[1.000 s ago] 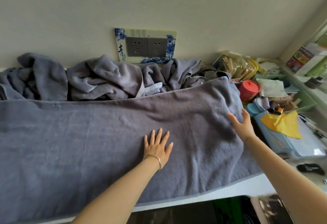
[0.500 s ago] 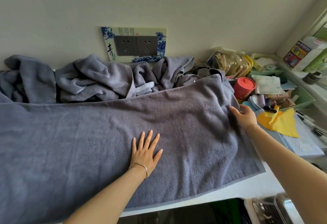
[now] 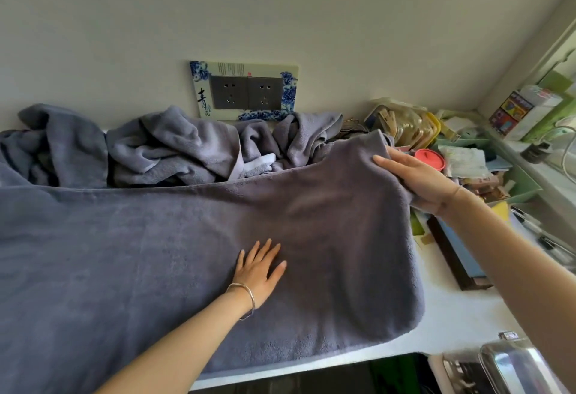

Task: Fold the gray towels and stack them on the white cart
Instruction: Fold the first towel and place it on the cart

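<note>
Towelling fills most of the frame: a large gray terry towel lies spread lengthwise over the white counter, running off the left of the frame, its near hem along the counter's front edge at lower centre. Behind it, across the upper left and centre against the wall, sits a heap of crumpled gray towels, not yet folded. A jumble of boxes, papers and tubs crowds the right of the frame, with a red-lidded jar just beside the towel's raised end. The right hand, at centre right, grips the towel's far right corner, fingers curled over the cloth and holding it lifted off the counter. The left hand, at lower centre, lies flat on the towel, fingers straight and spread, pinning the middle. This looks like the crosswise fold of one towel; the next move probably calls for carrying the lifted end leftward over the pinned line and matching the hems. Open room lies to the left along the cloth, while the jar and jumble on the right could snag a swinging corner. Whether this counter is the cart I cannot tell; no folded stack shows.
</note>
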Demonstrator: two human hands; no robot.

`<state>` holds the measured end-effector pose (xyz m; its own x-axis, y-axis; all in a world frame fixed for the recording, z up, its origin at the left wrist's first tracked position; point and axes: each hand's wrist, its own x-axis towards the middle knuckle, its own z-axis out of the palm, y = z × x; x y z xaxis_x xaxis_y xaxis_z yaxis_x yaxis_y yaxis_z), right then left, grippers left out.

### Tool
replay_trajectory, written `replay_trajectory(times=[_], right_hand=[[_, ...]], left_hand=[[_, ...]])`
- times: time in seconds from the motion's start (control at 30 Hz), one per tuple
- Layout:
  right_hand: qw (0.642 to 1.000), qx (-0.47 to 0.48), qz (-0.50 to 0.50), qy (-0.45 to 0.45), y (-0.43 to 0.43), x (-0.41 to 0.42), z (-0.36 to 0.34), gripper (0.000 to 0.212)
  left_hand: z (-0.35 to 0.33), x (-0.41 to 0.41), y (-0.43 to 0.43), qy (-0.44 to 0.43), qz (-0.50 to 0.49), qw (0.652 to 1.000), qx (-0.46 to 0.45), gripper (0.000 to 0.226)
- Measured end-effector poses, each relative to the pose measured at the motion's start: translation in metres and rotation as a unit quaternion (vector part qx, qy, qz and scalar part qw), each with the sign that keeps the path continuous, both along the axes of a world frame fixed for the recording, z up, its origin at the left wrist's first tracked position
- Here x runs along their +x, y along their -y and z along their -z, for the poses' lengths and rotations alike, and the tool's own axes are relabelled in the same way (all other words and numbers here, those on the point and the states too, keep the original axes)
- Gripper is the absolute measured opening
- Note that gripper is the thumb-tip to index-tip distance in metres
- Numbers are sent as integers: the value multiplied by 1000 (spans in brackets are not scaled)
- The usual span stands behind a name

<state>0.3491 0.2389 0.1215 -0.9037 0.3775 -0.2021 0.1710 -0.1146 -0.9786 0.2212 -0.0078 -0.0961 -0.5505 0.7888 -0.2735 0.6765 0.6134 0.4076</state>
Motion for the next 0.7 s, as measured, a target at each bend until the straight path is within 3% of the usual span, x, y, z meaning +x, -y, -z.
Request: replay_trajectory(times=[0.2, 0.4, 0.5, 0.63, 0.7], right_hand=[[993, -37, -103, -50, 89, -78, -11, 43], [983, -11, -173, -61, 199, -173, -16, 56], [976, 5, -209, -63, 265, -227, -11, 45], [965, -80, -243, -62, 355, -298, 3, 41], [964, -30, -259, -53, 398, -335, 24, 43]], left_hand=[[-26, -51, 80, 39, -92, 987, 124, 51], [-37, -119, 213, 40, -246, 951, 184, 50], [-37, -149, 284, 15, -308, 933, 183, 48], [-33, -178, 358, -9, -368, 914, 167, 48], [-29, -190, 386, -15, -387, 910, 148, 48]])
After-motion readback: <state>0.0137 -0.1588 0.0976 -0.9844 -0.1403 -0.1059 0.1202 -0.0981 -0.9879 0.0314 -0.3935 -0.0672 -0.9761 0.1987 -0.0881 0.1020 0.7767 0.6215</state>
